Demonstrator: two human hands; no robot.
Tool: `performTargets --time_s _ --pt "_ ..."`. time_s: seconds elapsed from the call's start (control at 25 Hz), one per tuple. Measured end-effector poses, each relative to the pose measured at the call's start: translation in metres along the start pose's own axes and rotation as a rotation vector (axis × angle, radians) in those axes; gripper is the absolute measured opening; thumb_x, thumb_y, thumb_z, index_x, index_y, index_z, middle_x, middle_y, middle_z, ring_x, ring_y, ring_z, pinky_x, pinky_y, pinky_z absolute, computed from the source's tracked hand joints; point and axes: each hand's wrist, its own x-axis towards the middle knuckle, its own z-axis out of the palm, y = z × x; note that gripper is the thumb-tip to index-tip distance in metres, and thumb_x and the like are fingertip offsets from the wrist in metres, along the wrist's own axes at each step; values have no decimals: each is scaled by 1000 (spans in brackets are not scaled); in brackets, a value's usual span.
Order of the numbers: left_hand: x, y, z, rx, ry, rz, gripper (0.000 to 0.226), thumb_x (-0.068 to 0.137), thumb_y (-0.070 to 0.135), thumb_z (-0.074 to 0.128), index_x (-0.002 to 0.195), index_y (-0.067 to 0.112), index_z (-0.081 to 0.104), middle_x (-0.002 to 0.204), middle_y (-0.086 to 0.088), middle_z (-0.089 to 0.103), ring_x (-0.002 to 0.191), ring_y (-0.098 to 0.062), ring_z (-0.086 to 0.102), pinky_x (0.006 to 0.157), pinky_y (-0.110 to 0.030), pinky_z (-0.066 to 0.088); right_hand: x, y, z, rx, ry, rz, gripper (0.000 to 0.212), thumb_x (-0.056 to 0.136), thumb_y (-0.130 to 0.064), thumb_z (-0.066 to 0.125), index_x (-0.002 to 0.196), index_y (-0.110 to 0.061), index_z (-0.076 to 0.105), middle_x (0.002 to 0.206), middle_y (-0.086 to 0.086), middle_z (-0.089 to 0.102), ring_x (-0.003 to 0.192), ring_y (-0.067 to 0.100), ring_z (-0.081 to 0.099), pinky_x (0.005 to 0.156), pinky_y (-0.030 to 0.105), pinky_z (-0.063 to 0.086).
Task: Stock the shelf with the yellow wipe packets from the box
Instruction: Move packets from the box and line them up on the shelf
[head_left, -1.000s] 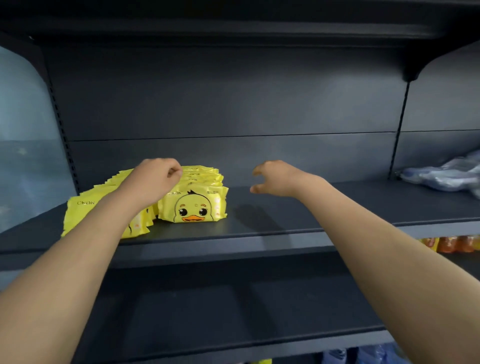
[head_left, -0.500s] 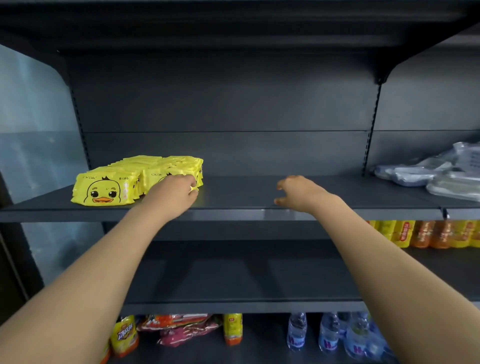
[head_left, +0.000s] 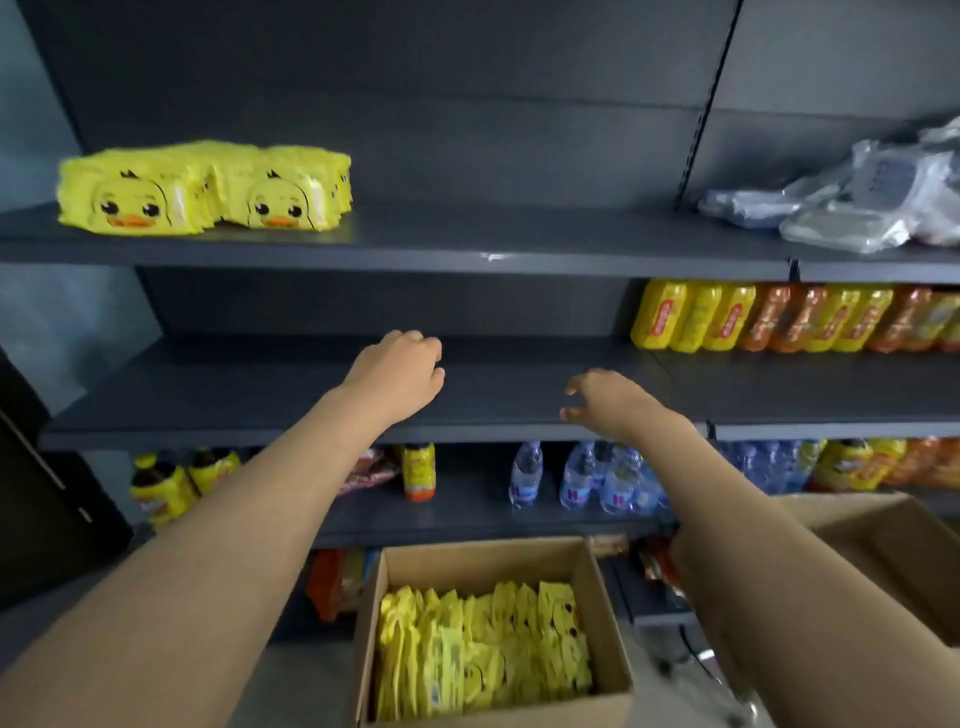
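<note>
Two rows of yellow duck-face wipe packets (head_left: 208, 187) lie on the left of the upper dark shelf (head_left: 493, 244). Below, an open cardboard box (head_left: 488, 561) holds several more yellow packets (head_left: 483, 654) standing on edge. My left hand (head_left: 400, 371) hovers in front of the middle shelf with fingers loosely curled, holding nothing. My right hand (head_left: 608, 400) is a little lower and to the right, fingers spread and relaxed, also empty. Both hands are well below the stocked packets and above the box.
Clear plastic bags (head_left: 857, 202) lie at the upper shelf's right end. Yellow and orange bottles (head_left: 779, 317) fill the middle shelf's right side. Water bottles (head_left: 587, 473) and drinks stand on the lower shelf. A second cardboard box (head_left: 893, 540) sits at the right.
Both hands have drawn back from the upper shelf and dropped to the middle shelf's level. The view has tilted down, so the box of packets now shows.
</note>
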Motion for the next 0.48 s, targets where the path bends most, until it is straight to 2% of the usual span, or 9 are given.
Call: performTargets --time_s 0.16,0.28,0.48 --pt "-10 26 91 5 -174 17 30 95 27 40 116 10 53 119 -8 53 114 -26 46 89 -42 46 1 34 83 21 -156 13 36 91 -26 54 119 -5 58 122 15 57 117 33 51 93 38 45" --pt "-9 37 162 -55 -261 -14 28 95 27 42 113 10 55 119 -6 55 113 -25 49 88 -42 47 17 58 152 -3 -303 -4 38 90 -26 53 123 -8 56 125 15 55 117 32 51 96 40 45" --pt "-13 47 279 -166 -467 -166 27 95 26 42 113 12 56 117 -5 55 112 -24 49 88 -37 45 44 98 259 -24 -596 -32 39 94 -24 46 130 -9 50 131 12 52 121 30 49 96 38 43"
